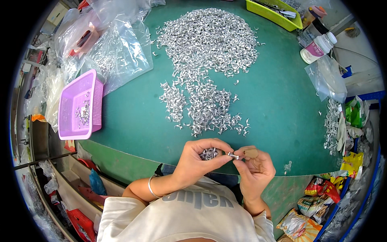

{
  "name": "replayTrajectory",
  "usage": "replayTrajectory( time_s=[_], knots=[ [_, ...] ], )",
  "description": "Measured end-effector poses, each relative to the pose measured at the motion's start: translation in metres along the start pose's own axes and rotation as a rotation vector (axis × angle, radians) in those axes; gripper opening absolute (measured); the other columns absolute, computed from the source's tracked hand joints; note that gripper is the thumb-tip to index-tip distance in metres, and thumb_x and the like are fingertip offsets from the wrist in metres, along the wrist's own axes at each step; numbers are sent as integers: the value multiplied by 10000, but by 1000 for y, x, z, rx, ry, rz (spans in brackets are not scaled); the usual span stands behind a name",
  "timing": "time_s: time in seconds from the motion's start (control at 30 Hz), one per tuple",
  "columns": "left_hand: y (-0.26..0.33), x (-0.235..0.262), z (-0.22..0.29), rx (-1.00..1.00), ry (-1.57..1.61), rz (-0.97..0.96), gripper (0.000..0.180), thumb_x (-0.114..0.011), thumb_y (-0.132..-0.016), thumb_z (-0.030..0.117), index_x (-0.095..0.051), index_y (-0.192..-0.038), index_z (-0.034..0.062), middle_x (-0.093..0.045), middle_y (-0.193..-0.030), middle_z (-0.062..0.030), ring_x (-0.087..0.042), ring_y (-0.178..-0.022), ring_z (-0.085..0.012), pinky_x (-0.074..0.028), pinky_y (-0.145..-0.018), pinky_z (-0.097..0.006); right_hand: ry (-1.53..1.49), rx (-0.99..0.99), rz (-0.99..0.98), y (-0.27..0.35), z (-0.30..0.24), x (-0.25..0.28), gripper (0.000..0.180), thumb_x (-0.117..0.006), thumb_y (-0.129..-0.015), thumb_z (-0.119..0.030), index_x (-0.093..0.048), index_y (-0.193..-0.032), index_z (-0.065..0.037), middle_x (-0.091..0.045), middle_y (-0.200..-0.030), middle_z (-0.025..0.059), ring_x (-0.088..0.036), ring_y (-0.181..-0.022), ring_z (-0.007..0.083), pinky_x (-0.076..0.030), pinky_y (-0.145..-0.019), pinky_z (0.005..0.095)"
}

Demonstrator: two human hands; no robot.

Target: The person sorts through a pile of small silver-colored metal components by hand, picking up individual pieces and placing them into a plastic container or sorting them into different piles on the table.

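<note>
Close to the table's near edge, my left hand (pixel 192 163) is curled around a clump of small curved silvery metal pieces (pixel 209 153). Its thumb and forefinger meet the fingertips of my right hand (pixel 260 173) at one small metal piece (pixel 233 155), pinched between both hands. A flat brown patch (pixel 250 152) shows at the right fingers; what it is I cannot make out. Beyond my hands, a loose heap of the same metal pieces (pixel 213 105) lies on the green table (pixel 133 117), joined to a much larger pile (pixel 207 38) at the far side.
A pink basket (pixel 96 109) with a few metal pieces stands at the left, beside clear plastic bags (pixel 129 52). At the far right are a yellow-green tray (pixel 278 18) and a white bottle (pixel 318 48). More metal pieces (pixel 331 125) lie along the right edge.
</note>
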State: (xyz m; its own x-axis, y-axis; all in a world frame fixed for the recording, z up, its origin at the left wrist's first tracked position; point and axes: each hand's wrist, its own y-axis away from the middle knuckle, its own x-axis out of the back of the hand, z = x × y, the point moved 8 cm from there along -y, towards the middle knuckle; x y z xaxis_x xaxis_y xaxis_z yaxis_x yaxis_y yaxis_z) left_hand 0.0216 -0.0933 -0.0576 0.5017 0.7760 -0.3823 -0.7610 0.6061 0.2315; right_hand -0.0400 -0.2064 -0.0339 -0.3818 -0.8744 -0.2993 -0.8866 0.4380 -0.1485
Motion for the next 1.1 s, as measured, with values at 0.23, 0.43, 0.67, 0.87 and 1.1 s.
replayTrajectory(
  time_s=[0.23,0.43,0.67,0.87,1.1],
  knots=[
    [-5,-1,-1,-21,-29,16,114,-619,-741,-3,-615,-854,-17,-584,-782,-26,-475,-685,-58,-391,-615,-196,87,-12,26,-3,3,7,214,-575,-705,155,-524,-895,71,-581,-874,143,-533,-779,161,-441,-696,254],
    [-3,17,-26,146,73,167,132,-609,-762,13,-608,-892,-11,-521,-686,18,-388,-547,-20,-279,-447,-160,492,-5,438,-47,-7,129,108,-598,-751,40,-569,-851,13,-569,-827,44,-476,-699,69,-399,-625,196],
    [-8,17,-38,174,186,168,115,-582,-789,7,-587,-897,-31,-434,-596,51,-311,-476,-7,-196,-416,-176,971,296,748,-101,-35,314,180,-639,-692,16,-605,-867,-5,-612,-770,36,-461,-604,76,-406,-583,211],
    [-9,20,-42,191,179,173,111,-584,-790,11,-590,-896,-22,-431,-590,54,-306,-475,-6,-195,-418,-173,1205,196,715,-109,-21,319,214,-681,-654,-17,-619,-859,-27,-619,-757,59,-521,-646,132,-437,-651,268],
    [-9,19,-43,199,153,166,96,-585,-789,15,-597,-878,-19,-431,-584,54,-308,-475,-6,-198,-418,-177,1381,160,627,-107,-25,317,185,-655,-689,-49,-621,-870,-23,-611,-774,83,-532,-690,195,-434,-673,307]
  ],
)
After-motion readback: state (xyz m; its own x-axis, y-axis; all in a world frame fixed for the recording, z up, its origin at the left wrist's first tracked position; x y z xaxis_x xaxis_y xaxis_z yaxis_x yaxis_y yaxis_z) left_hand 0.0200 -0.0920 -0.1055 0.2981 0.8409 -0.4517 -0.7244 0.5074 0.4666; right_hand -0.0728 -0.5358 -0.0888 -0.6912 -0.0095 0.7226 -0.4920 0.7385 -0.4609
